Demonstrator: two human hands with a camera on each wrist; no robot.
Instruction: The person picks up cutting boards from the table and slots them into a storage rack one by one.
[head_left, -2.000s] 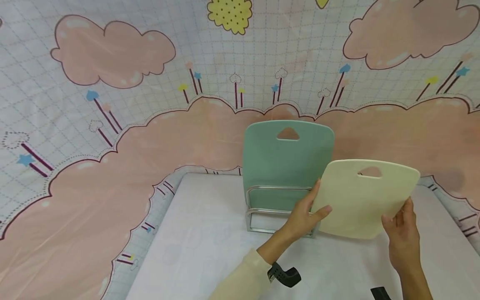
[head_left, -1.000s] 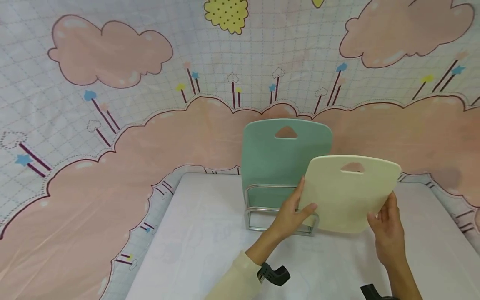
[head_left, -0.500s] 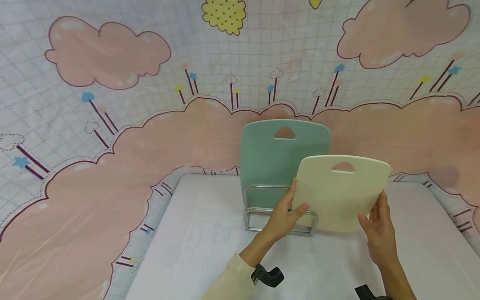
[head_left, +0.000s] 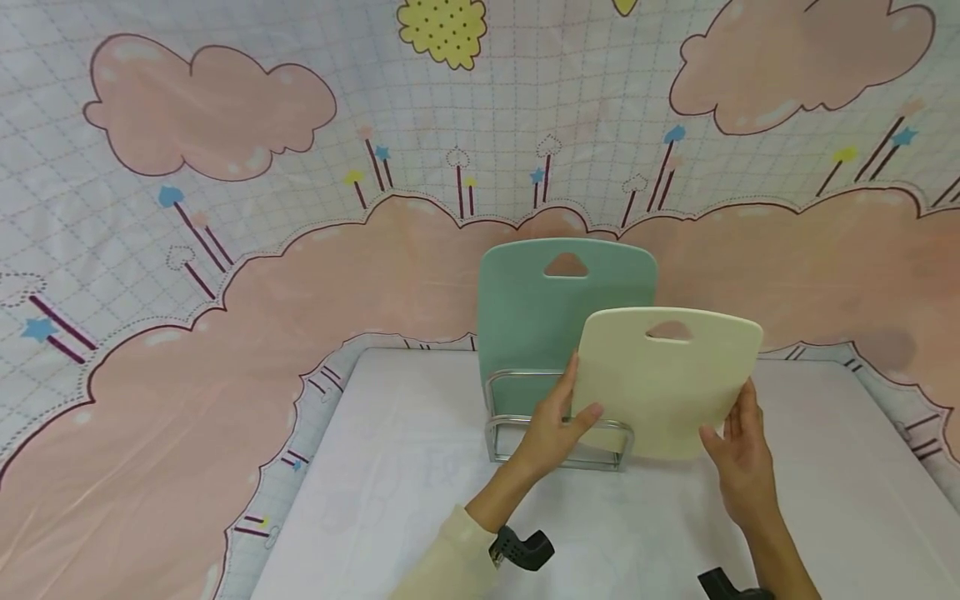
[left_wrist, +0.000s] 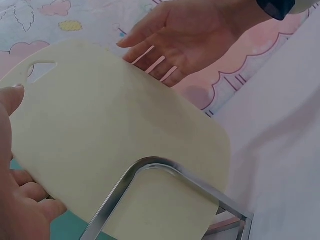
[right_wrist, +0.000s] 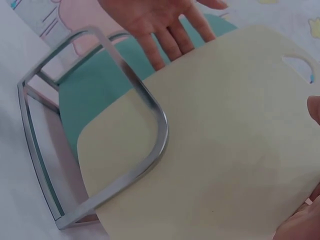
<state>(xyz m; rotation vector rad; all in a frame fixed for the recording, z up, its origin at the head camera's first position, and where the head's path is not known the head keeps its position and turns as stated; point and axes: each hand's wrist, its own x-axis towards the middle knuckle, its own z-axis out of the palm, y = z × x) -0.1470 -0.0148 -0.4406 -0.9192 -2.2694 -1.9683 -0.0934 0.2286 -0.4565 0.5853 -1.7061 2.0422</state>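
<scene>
Both hands hold a pale yellow cutting board (head_left: 667,383), tilted, with its cut-out handle at the top. My left hand (head_left: 553,432) grips its left edge, fingers behind and thumb in front. At the opposite edge my right hand (head_left: 744,462) has its fingertips behind the board; its thumb stands away from the face in the left wrist view. The board's lower left part lies behind the front loop of a silver metal rack (right_wrist: 160,125). A green cutting board (head_left: 517,300) stands upright in the rack's rear, partly covered by the yellow one.
The rack stands on a white table (head_left: 382,483), near its back edge. Behind hangs a cloth backdrop (head_left: 360,275) printed with clouds. Black wrist cameras, such as the left one (head_left: 525,548), are strapped to both arms.
Both hands have carried the yellow cutting board left, from beside the rack until its lower left part is behind the front loop. The green board and rack have stayed put.
</scene>
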